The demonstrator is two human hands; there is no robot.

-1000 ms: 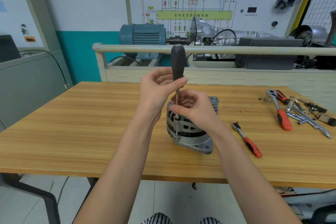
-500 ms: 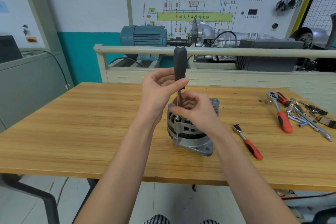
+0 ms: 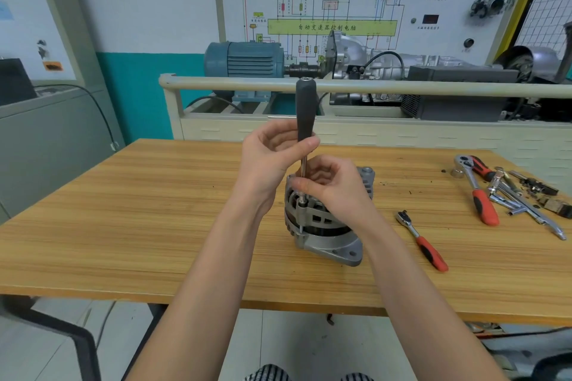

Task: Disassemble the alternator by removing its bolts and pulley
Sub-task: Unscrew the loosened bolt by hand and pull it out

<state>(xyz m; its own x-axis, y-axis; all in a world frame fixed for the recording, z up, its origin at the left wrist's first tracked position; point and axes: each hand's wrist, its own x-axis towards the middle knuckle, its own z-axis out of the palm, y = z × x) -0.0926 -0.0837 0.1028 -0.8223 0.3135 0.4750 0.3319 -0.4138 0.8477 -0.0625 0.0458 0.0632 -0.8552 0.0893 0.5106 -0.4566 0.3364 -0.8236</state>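
Left hand [image 3: 272,158] gripped the driver [image 3: 305,114] handle; the right hand [image 3: 334,185] pinched its shaft above a bolt [image 3: 301,204] on the alternator [image 3: 325,226], which stood mid-table [image 3: 123,226]. A tilted shaft could probably slip off and round the bolt head.

Cast metal on grained wood.
The alternator [image 3: 322,226] is dull grey cast metal; the nut driver [image 3: 305,111] has a matt dark handle and bright steel shaft; the table [image 3: 154,226] is smooth streaky wood.
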